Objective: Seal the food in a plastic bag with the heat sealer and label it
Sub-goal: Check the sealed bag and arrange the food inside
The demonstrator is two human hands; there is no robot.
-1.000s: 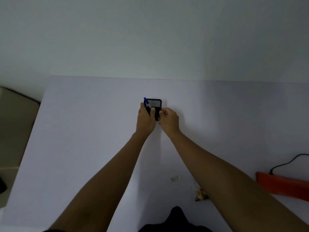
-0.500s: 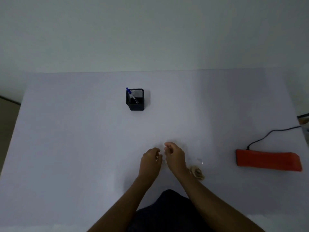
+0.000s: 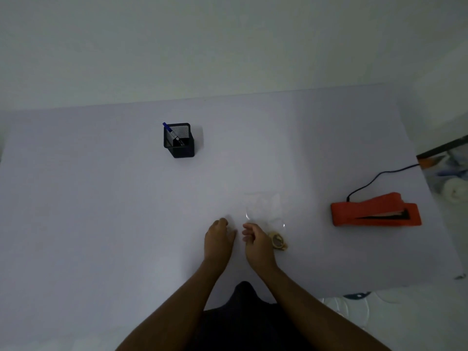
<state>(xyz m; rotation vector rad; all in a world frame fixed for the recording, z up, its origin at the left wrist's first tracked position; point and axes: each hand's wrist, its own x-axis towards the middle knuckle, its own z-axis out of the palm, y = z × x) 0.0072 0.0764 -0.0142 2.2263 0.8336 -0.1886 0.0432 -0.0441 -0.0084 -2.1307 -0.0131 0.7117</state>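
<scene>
A clear plastic bag [image 3: 264, 209] lies flat on the white table [image 3: 101, 211], with a small brownish piece of food [image 3: 279, 241] at its near end. My right hand [image 3: 257, 240] rests beside that food with its fingers curled, at the bag's near left corner. My left hand [image 3: 219, 236] sits a little to the left, also curled, its fingertips toward the right hand. The dim light hides whether either hand pinches anything small. The orange heat sealer [image 3: 374, 211] lies at the right with its jaw slightly raised. A blue pen [image 3: 170, 131] stands in a black mesh holder [image 3: 179, 141].
A black cord [image 3: 374, 178] runs from the heat sealer off the table's right edge. Cluttered items [image 3: 448, 173] sit beyond that edge. A pale wall rises behind the table's far edge. My dark clothing [image 3: 243, 312] shows at the near edge.
Both hands left the pen holder and came back to the near side beside the bag. The pen stayed in the holder. In the last half second the hands drew slightly apart.
</scene>
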